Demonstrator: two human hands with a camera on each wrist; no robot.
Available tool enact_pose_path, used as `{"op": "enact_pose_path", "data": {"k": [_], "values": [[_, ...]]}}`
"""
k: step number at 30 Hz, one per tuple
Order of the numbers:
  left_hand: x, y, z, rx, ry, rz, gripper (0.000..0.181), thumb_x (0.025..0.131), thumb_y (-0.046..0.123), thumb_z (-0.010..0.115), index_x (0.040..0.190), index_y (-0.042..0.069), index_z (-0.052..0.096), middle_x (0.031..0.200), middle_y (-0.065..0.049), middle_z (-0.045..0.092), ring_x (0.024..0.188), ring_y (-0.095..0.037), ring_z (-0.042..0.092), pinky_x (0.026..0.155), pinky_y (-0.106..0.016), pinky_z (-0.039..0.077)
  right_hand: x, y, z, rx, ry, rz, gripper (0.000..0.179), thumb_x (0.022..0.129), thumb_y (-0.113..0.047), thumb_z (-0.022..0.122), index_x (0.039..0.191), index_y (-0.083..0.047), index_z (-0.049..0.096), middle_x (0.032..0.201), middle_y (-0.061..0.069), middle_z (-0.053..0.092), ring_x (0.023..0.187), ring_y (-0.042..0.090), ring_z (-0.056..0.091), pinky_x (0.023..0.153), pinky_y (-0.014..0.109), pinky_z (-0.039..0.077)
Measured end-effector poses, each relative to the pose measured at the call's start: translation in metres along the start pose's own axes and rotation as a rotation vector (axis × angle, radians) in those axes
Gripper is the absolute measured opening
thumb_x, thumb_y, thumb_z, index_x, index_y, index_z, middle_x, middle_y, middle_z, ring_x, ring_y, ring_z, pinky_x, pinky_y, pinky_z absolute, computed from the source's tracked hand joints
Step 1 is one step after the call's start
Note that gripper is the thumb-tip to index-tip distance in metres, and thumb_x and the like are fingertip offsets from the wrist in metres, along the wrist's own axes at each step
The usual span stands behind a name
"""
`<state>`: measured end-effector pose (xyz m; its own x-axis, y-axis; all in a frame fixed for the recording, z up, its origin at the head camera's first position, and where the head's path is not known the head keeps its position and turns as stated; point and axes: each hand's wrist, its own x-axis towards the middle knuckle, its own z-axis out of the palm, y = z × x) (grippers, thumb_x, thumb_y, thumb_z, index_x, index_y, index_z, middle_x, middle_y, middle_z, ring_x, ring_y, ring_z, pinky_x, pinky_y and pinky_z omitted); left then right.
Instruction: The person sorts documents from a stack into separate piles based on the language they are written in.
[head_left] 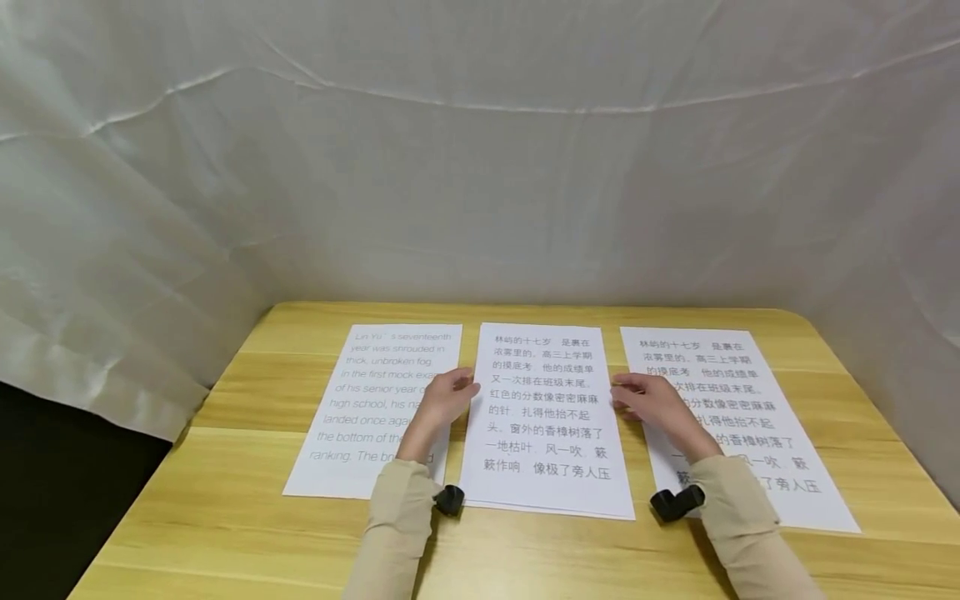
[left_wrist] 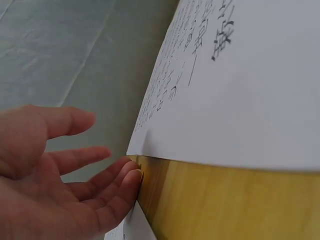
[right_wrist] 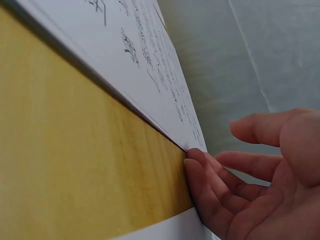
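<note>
A small stack of white paper printed with Chinese text [head_left: 543, 496] lies flat between my two hands. At its left edge is my left hand [head_left: 447, 402], with the fingertips close to the paper's side. In the left wrist view the left hand [left_wrist: 65, 185] has its thumb raised away from the loosely bent fingers. My right hand [head_left: 660, 408] is at the stack's right edge. The right wrist view shows the right hand [right_wrist: 250, 190] with its fingertips right at the paper edge and its thumb lifted apart. Neither hand grips the paper.
A sheet of English text [head_left: 322, 475] lies on the left, partly under my left arm. On the right, another sheet of Chinese text [head_left: 813, 508] is partly covered by my right arm. The wooden table [head_left: 547, 558] meets a pale hanging cloth [head_left: 480, 208] at the back.
</note>
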<state>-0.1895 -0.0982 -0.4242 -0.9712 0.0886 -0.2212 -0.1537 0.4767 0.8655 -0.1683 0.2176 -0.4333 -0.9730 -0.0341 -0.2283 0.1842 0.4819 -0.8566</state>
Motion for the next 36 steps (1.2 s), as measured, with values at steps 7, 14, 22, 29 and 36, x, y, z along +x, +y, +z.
{"op": "enact_pose_path", "data": {"k": [7,14,22,29,36], "values": [[0.002,0.001,0.001,0.059,0.001,0.024,0.016,0.095,0.017,0.058,0.098,0.002,0.061,0.090,-0.008,0.061,0.085,-0.022,0.058,0.074,-0.031,0.048,0.003,0.000,0.003,-0.134,0.005,0.011,0.047,0.096,-0.016,0.058,0.133,0.011,0.050,0.111,0.021,0.062,0.082,0.018,0.062,0.071,0.029,0.053],[0.017,0.003,0.000,0.130,0.004,0.012,0.039,0.092,0.012,0.058,0.062,0.012,0.033,0.057,0.000,0.034,0.052,-0.014,0.033,0.051,-0.024,0.027,0.015,-0.007,0.003,-0.305,-0.053,-0.076,0.017,0.091,-0.013,0.063,0.099,0.003,0.065,0.070,0.004,0.053,0.061,0.014,0.052,0.058,0.028,0.044],[0.021,0.005,0.003,0.174,-0.026,0.041,0.045,0.092,0.012,0.059,0.059,0.013,0.028,0.054,0.002,0.030,0.050,-0.012,0.028,0.050,-0.023,0.026,0.013,-0.009,0.003,-0.406,-0.085,-0.131,0.017,0.091,-0.015,0.063,0.080,-0.003,0.056,0.065,0.004,0.045,0.058,0.015,0.041,0.055,0.028,0.033],[0.016,0.008,0.005,0.173,-0.008,0.066,0.028,0.092,0.012,0.059,0.070,0.000,0.047,0.063,-0.004,0.040,0.057,-0.014,0.033,0.053,-0.024,0.028,0.008,-0.010,0.005,-0.353,-0.072,-0.086,0.063,0.092,-0.021,0.063,0.140,0.011,0.039,0.124,0.027,0.055,0.090,0.026,0.057,0.082,0.039,0.046],[0.012,0.012,0.009,0.183,0.012,0.086,0.046,0.094,0.012,0.059,0.137,-0.002,0.051,0.112,-0.020,0.061,0.084,-0.024,0.057,0.069,-0.030,0.050,0.003,-0.014,0.009,-0.346,-0.026,-0.129,0.062,0.092,-0.017,0.062,0.142,0.011,0.037,0.123,0.027,0.056,0.111,0.039,0.053,0.091,0.048,0.046]]}}
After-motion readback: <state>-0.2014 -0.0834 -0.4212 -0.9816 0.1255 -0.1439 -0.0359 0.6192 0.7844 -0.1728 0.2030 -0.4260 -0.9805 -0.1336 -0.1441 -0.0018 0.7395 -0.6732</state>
